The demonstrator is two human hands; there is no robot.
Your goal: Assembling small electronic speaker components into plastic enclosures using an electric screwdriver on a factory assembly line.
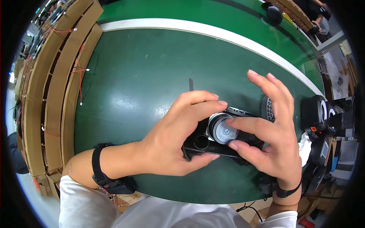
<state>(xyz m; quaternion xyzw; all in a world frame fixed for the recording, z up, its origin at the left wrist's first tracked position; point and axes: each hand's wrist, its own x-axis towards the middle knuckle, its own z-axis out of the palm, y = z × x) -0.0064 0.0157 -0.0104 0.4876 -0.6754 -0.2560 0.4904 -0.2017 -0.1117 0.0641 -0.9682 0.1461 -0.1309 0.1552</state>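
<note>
A black plastic housing (197,131) lies on the green table in front of me, with vents along its far edge. From its middle rises a round part (224,133) with a dull silver-grey disc face and a black and metallic rim. My left hand (175,133) grips the housing's left side, fingers over the far edge and thumb along the near edge. The thumb and index finger of my right hand (270,140) pinch the round part from the right, its other fingers raised. Partly behind the right hand stands a grey perforated piece (268,109).
Cardboard trays (72,87) with thin red wires line the left side. A short dark strip (191,84) lies beyond the housing. At the right edge stand black round-fronted units (315,112) beside a crumpled white bag (305,148). A white rail (182,24) borders a bright green surface beyond.
</note>
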